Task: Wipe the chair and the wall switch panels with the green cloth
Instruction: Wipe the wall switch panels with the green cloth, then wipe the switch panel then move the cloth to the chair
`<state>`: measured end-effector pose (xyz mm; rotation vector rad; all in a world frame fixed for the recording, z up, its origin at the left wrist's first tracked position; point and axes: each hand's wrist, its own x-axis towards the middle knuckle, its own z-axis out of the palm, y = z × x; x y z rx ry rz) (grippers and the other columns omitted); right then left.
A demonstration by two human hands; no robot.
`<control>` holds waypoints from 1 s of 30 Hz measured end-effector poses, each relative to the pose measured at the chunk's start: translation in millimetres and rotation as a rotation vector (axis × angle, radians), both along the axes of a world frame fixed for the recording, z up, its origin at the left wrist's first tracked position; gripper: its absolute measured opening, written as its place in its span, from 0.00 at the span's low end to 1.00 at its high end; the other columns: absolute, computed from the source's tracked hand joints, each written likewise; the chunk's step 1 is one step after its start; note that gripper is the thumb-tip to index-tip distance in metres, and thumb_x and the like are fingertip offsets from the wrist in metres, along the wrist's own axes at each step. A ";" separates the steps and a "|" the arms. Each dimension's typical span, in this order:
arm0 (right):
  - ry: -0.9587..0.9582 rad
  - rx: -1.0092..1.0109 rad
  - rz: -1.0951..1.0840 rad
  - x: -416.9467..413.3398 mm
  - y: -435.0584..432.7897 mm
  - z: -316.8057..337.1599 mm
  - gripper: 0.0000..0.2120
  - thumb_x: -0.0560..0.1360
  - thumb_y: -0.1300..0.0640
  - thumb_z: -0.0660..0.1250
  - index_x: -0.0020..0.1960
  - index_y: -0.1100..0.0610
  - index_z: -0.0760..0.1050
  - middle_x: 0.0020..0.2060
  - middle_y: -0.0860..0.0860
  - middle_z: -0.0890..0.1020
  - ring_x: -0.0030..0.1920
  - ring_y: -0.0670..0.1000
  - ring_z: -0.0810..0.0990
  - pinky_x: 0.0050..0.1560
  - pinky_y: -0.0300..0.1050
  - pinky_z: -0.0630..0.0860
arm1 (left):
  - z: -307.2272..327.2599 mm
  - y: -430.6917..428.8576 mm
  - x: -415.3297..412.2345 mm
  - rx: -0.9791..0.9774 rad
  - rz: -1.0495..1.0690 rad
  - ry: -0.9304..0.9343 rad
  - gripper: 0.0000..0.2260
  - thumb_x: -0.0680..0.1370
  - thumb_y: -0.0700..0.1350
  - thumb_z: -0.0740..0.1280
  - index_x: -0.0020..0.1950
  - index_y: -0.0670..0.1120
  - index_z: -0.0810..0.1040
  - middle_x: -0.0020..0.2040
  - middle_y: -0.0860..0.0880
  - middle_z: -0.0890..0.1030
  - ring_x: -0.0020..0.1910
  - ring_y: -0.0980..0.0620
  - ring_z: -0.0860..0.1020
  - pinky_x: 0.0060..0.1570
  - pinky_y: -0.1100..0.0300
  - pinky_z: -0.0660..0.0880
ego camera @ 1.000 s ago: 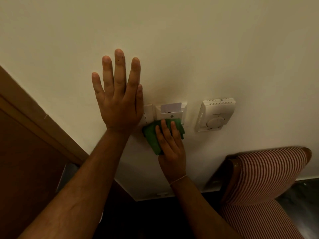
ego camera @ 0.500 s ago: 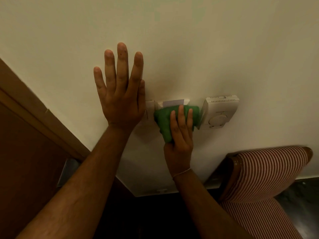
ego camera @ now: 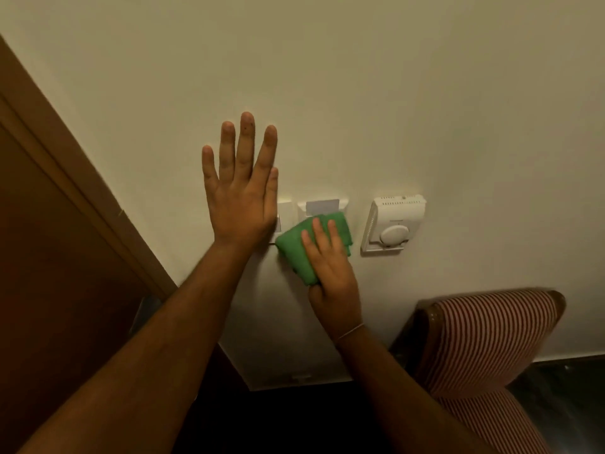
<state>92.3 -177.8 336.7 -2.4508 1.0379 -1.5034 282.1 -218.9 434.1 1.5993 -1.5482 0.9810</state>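
My right hand (ego camera: pixel 330 267) presses the folded green cloth (ego camera: pixel 296 249) flat against the lower part of the white key-card switch panel (ego camera: pixel 322 206) on the wall. A card sticks out of that panel's top slot. A narrow white switch (ego camera: pixel 284 209) sits just left of it, partly covered by my left hand (ego camera: pixel 240 191), which lies flat on the wall with fingers spread and holds nothing. A white thermostat panel (ego camera: pixel 394 226) with a round dial hangs to the right, untouched. The red-and-white striped chair (ego camera: pixel 484 342) with a wooden frame stands at the lower right.
A brown wooden door frame (ego camera: pixel 75 178) runs diagonally along the left side. The cream wall (ego camera: pixel 360 93) fills the upper view. A white skirting strip (ego camera: pixel 301 376) meets a dark floor (ego camera: pixel 563 398) below.
My right hand has slid the cloth down and left, from next to the thermostat and over the card slot to the panel's lower part. My left hand stays flat on the wall.
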 end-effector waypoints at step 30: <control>0.200 0.299 -0.409 -290.3 17.3 -33.9 0.30 0.77 0.61 0.59 0.78 0.67 0.69 0.80 0.65 0.66 0.82 0.71 0.61 0.82 0.68 0.59 | -156.0 104.0 -277.8 0.709 -0.328 0.312 0.32 0.89 0.57 0.56 0.92 0.52 0.53 0.92 0.51 0.47 0.92 0.48 0.48 0.87 0.52 0.32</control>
